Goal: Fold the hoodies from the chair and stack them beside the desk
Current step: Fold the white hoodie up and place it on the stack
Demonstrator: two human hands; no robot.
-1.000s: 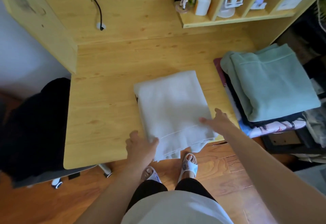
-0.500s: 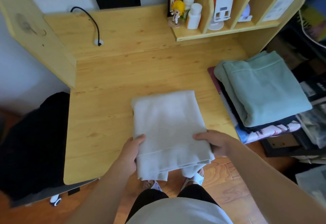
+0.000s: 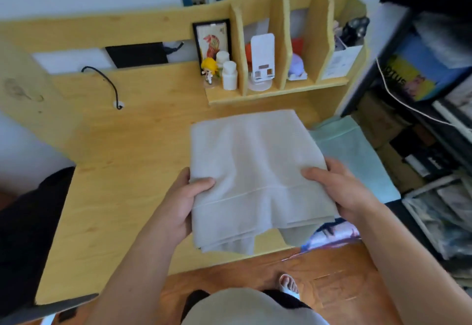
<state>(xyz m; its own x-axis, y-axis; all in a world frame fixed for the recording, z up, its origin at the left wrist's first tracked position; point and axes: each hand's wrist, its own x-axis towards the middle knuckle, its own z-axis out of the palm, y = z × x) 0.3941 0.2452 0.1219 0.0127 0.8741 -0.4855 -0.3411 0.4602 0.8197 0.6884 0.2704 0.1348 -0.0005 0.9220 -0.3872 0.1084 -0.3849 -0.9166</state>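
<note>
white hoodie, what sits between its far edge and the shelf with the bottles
Only bare desk top lies between the white hoodie and the shelf, in the head view.

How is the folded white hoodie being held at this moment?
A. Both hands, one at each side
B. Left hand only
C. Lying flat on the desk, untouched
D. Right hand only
A: the left hand and right hand each have a grip on one side of the folded white hoodie, thumbs on top.

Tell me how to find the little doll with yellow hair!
Look at the wooden shelf at the desk's back. At its left end, before a framed picture, stands the figurine. Its neighbours are two plain white bottles; only it has yellow hair.
</note>
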